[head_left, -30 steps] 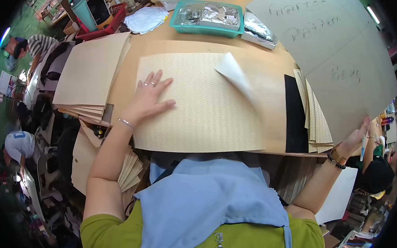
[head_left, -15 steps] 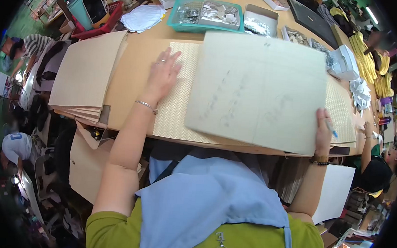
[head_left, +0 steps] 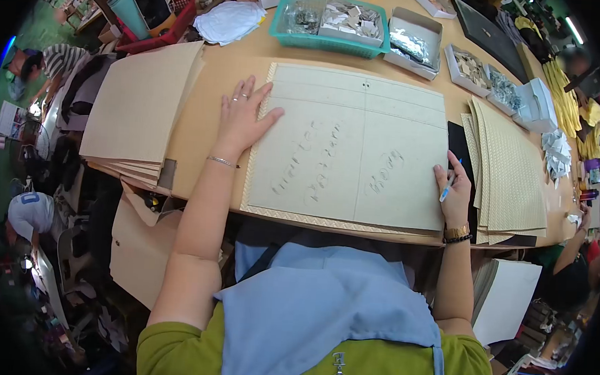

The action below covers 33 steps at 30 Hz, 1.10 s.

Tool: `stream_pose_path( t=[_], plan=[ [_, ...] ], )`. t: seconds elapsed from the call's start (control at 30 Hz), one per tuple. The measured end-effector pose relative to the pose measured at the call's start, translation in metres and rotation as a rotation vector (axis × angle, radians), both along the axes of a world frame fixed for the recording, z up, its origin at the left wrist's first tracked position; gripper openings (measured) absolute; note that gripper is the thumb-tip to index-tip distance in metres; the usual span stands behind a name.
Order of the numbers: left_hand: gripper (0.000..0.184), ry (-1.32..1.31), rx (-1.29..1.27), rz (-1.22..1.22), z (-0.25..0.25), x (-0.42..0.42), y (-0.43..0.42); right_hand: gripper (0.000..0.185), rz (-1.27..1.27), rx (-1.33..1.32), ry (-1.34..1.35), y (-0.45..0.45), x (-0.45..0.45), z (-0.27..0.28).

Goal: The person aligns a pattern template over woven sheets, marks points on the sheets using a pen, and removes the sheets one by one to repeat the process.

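Observation:
A grey cardboard template with ruled lines and handwriting lies flat on a cream woven-textured sheet, whose left and lower edges show beyond it. My left hand rests with fingers spread at the template's left edge, its fingertips on the board. At the right edge, my right hand holds a blue-and-white pen in closed fingers, which also touch the board's edge.
A stack of woven-textured sheets lies at the right, and plain beige sheets at the left. Along the back stand a teal basket, a box with plastic packets and a red basket. A co-worker's arm appears far right.
The template has come down from a tilted position and now lies squarely over the woven sheet, shifted left. My right hand moved left with it. My left hand now touches its left edge.

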<state>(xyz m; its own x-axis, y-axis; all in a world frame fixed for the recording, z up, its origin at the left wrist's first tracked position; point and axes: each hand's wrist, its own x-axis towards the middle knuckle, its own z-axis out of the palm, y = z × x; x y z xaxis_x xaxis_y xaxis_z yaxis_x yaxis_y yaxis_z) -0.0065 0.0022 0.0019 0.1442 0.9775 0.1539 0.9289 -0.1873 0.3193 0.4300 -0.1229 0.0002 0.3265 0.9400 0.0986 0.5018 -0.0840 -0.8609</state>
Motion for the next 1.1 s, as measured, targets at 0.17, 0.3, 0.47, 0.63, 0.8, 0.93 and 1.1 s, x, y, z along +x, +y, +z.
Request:
stream_pose_path(
  t=[0.17,0.3,0.47,0.63,0.8,0.93,1.1],
  plan=[
    [0.066,0.001,0.031,-0.014,-0.007,-0.003,0.003,0.046,0.025,-0.062,-0.220,0.000,-0.008,0.027],
    [0.065,-0.019,0.054,-0.034,-0.009,-0.005,0.005,0.041,0.067,0.097,-0.370,0.020,0.005,0.029],
    [0.063,-0.055,0.047,-0.049,-0.009,-0.006,0.005,0.045,0.165,0.223,-0.401,0.070,0.021,0.016],
    [0.063,-0.014,0.000,-0.028,0.001,-0.001,0.002,0.049,0.227,0.210,-0.421,0.087,0.017,0.004],
    [0.063,-0.009,-0.013,-0.016,0.003,0.000,0.001,0.051,0.201,0.177,-0.441,0.085,0.018,0.004],
    [0.063,0.003,-0.012,-0.013,0.003,0.000,0.001,0.051,0.187,0.169,-0.439,0.087,0.017,0.004],
    [0.064,0.023,-0.020,-0.008,0.005,0.001,0.001,0.051,0.176,0.146,-0.461,0.088,0.016,0.005]
  ],
)
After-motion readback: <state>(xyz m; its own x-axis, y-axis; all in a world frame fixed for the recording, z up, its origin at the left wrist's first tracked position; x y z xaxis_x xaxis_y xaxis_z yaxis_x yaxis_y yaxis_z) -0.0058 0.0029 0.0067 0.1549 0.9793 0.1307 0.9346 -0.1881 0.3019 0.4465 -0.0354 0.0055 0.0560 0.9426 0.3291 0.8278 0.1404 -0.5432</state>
